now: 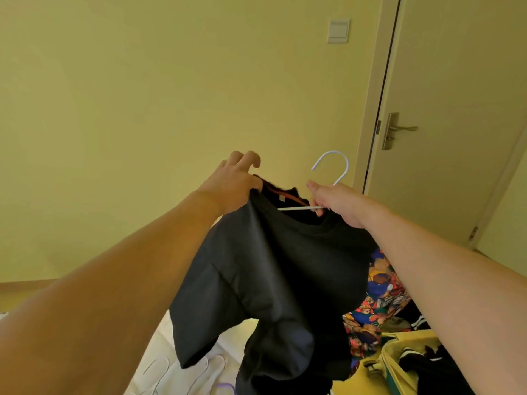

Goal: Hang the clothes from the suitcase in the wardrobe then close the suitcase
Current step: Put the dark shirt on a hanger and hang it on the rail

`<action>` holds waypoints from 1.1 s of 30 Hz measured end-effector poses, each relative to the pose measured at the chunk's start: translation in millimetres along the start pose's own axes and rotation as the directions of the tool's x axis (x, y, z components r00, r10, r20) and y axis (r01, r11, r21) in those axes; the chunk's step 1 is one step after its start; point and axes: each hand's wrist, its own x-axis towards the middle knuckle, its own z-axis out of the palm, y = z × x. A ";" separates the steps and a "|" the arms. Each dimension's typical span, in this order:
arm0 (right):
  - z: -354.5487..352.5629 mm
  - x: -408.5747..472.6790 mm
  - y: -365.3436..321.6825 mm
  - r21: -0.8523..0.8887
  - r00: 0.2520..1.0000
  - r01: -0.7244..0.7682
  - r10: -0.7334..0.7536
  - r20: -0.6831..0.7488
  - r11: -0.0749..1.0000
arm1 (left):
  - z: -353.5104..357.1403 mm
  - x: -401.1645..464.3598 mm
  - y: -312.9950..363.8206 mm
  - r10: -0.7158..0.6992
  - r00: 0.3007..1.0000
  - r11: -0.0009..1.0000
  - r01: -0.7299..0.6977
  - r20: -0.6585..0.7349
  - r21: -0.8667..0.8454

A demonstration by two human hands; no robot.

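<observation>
no readable text, small neck tag on black shirt [273, 275] illegible

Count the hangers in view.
At least 3: one white hanger held by the right hand in the black shirt; white hangers and a purple one lie bottom left. More may be hidden.

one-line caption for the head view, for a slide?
Left hand grips black shirt collar; right hand holds white hanger above open suitcase.
</observation>
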 end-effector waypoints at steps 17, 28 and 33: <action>-86.5 -12.7 -113.1 0.209 0.998 0.059 -0.059 -0.006 0.976 | -62.4 38.4 16.4 -0.270 0.919 0.944 0.194 -0.287 -0.268; -158.5 -42.6 -201.1 0.081 0.967 0.186 -0.168 -0.190 0.979 | -111.5 99.0 -15.3 -0.309 0.899 0.936 0.229 -0.310 -0.268; -187.0 -55.9 -208.8 0.031 0.908 0.335 -0.313 -0.279 0.942 | -131.7 113.8 -14.5 -0.623 0.766 0.782 0.604 -0.157 -0.155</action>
